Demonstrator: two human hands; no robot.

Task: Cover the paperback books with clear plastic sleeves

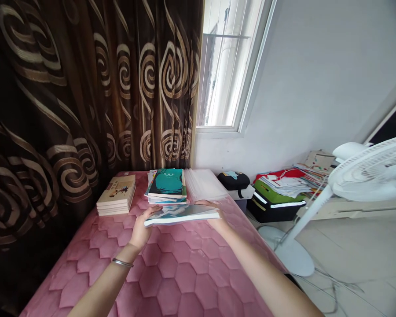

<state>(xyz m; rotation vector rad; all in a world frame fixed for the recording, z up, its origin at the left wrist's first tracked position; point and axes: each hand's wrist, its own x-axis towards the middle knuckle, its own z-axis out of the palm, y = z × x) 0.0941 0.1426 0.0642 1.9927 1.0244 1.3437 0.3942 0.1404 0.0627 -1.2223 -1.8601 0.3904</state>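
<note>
A book (183,214) with a glossy blue-and-grey cover is held up nearly level above the pink quilted bed, its white page edge facing me. My left hand (144,226) grips its left end, thumb and fingers around the edge. At its right end my right hand (214,214) has hold of it, fingers partly hidden behind the book. Just beyond lies a stack of books topped by a teal one (167,182). To its right rests a pile of clear plastic sheets or covers (205,185). Several cream-coloured books (117,194) are stacked at the left.
The bed's pink quilted surface (185,273) stretches toward me. A patterned brown curtain (148,83) hangs behind, beside a window (227,66). On the right stand a white fan (297,246), a black case (234,180) and a green-and-black box (273,200) with papers on it.
</note>
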